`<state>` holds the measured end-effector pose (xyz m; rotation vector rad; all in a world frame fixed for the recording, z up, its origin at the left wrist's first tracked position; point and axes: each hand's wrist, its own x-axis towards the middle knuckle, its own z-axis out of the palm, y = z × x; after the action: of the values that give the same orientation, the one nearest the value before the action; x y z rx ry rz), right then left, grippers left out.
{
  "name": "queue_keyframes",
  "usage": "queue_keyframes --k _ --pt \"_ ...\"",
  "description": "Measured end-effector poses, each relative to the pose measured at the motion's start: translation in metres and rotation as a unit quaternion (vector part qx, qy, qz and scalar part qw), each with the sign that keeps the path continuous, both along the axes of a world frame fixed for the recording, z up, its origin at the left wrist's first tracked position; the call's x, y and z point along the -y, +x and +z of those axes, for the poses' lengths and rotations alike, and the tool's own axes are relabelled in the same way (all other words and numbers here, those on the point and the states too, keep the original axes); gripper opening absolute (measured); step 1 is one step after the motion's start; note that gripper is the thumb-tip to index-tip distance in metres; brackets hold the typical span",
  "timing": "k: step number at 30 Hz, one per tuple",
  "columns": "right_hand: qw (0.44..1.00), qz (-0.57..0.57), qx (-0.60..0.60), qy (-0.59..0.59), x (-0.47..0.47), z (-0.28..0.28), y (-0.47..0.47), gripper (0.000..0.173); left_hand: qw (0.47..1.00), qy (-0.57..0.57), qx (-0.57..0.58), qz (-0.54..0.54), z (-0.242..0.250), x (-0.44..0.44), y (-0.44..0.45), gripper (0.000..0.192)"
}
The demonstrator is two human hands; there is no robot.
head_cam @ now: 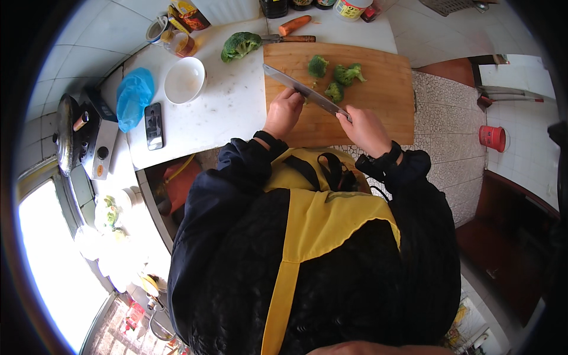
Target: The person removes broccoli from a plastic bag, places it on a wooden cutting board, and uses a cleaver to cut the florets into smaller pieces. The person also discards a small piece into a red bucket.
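My right hand [364, 131] grips a kitchen knife [306, 91], its wide metal blade slanting up and left over the wooden cutting board [386, 106]. At the blade's near side, the fingers of my left hand [284, 112] are bent together. A speck of green shows by those fingertips, but the blade and fingers hide whatever may be between them. Beyond the knife lie three broccoli florets: one upper left [317, 66], one with its stem pointing right [349, 74] and one close to the blade [334, 92].
A larger broccoli piece [241, 46], a wooden-handled tool [298, 39] and a cut carrot [294, 25] lie behind the board. Leftward on the counter are a white bowl [185, 80], a phone [154, 126], a blue plastic bag [134, 100] and a gas stove [104, 148].
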<state>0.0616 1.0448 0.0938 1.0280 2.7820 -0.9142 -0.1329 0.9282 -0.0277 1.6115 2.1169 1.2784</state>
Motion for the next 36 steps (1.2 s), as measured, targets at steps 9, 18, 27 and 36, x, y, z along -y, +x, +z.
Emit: queue_keyframes --k 9,18,27,36 --pt "1.000 0.024 0.003 -0.014 -0.001 -0.052 -0.037 0.030 0.999 0.011 0.025 0.017 0.002 0.003 0.004 0.005" --pt "0.994 -0.010 -0.081 -0.078 -0.015 -0.044 -0.036 0.033 0.997 -0.006 0.078 -0.016 0.006 0.008 -0.005 0.012" --pt "0.989 -0.078 -0.109 -0.062 -0.036 -0.033 -0.006 0.036 0.983 -0.114 0.017 -0.144 0.007 -0.011 -0.036 0.049" --pt "0.985 -0.064 -0.144 -0.073 -0.024 -0.036 -0.005 0.038 0.985 -0.154 0.063 0.033 -0.001 -0.015 -0.008 0.034"
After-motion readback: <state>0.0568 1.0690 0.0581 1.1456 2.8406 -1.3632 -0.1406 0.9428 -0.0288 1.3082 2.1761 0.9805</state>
